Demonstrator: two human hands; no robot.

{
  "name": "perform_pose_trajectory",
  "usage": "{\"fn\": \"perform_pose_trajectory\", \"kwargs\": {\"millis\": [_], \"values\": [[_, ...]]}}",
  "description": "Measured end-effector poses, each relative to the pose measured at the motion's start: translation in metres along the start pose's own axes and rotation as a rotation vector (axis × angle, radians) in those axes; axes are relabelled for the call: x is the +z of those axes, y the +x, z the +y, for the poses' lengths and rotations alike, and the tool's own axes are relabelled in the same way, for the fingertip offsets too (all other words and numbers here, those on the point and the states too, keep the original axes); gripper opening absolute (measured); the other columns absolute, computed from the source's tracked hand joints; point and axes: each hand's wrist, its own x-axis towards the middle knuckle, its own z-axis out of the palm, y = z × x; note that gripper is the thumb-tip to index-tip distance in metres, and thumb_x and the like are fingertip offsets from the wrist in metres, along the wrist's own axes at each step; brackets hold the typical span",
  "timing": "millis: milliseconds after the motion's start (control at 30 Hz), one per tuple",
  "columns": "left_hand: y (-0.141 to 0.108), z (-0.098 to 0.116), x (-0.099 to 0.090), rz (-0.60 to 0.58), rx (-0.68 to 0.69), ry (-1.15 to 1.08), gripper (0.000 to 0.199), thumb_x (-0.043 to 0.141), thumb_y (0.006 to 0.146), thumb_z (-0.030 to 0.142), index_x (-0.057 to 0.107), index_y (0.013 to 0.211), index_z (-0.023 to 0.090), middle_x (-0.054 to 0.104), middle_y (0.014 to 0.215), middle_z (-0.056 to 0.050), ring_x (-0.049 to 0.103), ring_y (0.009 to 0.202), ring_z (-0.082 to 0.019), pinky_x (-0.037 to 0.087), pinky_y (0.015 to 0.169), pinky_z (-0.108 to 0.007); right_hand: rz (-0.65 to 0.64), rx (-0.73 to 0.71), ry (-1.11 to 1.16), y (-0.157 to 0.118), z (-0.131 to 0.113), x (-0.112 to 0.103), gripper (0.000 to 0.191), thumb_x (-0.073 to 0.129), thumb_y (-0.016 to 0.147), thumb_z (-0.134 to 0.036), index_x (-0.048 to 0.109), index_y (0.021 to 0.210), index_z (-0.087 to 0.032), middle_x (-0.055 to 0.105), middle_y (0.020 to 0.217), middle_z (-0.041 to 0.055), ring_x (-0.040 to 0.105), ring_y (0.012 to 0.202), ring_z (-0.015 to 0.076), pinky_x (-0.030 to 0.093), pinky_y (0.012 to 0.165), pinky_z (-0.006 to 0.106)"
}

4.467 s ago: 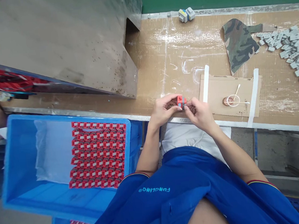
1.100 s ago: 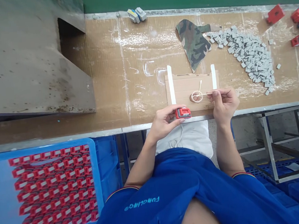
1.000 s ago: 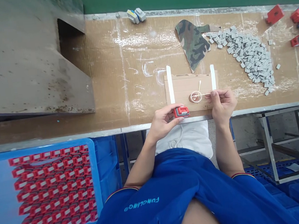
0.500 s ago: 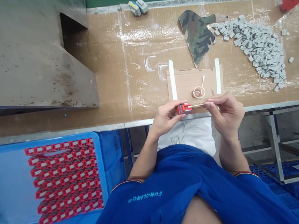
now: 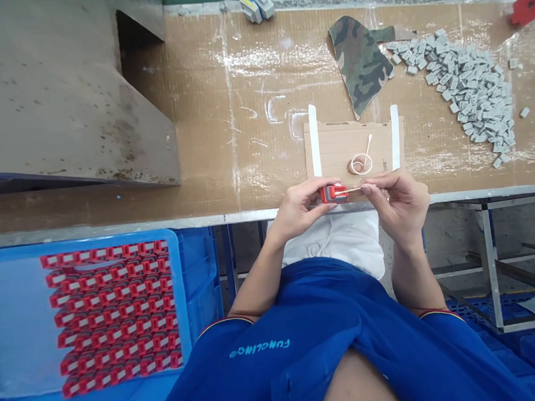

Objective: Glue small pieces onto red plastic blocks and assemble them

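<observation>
My left hand (image 5: 302,209) grips a small red and grey plastic part (image 5: 327,194) between thumb and fingers at the table's front edge. Pinched in my right hand (image 5: 399,204) is a cotton swab (image 5: 353,190), its tip reaching into the red part's recess. Just beyond my hands a small round cup (image 5: 360,163) stands on a cardboard sheet (image 5: 331,148), with a second swab (image 5: 369,144) leaning out of it. White tape strips (image 5: 315,140) run along both sides of the sheet.
A pile of small grey pieces (image 5: 478,91) lies at the right, beside a camouflage cloth (image 5: 361,61). A metal housing (image 5: 66,99) occupies the left. Rows of red parts (image 5: 116,313) sit in a blue crate (image 5: 177,283) at lower left. A red block (image 5: 528,6) lies far right.
The swab's tip has moved left, deeper over the red part, and my right hand has come slightly closer to my left. The view has shifted a little.
</observation>
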Motion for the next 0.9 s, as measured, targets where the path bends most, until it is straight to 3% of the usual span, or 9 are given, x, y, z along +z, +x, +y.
{"fn": "perform_pose_trajectory", "kwargs": {"millis": [367,600,900], "values": [[0.000,0.005,0.000,-0.001,0.031,0.073,0.041,0.075,0.093,0.026,0.071,0.134,0.019,0.073,0.132,-0.014,0.073,0.118,-0.023,0.062,0.097,-0.033,0.037,-0.123,-0.078,0.004,0.001,0.004,0.005,0.077,0.094,-0.024,0.073,0.095,-0.025,0.081,0.088,-0.0011,0.080,0.085,0.0173,0.065,0.076,0.027],[0.000,0.004,0.002,0.026,0.059,0.110,0.041,0.075,0.092,0.025,0.071,0.133,0.020,0.073,0.132,-0.014,0.072,0.119,-0.023,0.061,0.098,-0.034,0.020,-0.241,-0.252,0.008,-0.007,-0.001,0.008,0.075,0.095,-0.022,0.069,0.091,-0.024,0.081,0.086,-0.0010,0.080,0.082,0.0170,0.064,0.073,0.026],[0.001,0.005,0.001,0.013,0.101,0.149,0.040,0.074,0.093,0.023,0.071,0.132,0.020,0.074,0.128,-0.013,0.073,0.115,-0.022,0.061,0.092,-0.032,-0.105,-0.195,-0.313,0.008,-0.015,-0.017,0.010,0.073,0.097,-0.025,0.066,0.090,-0.025,0.080,0.084,-0.0021,0.078,0.074,0.0154,0.061,0.065,0.025]]}}
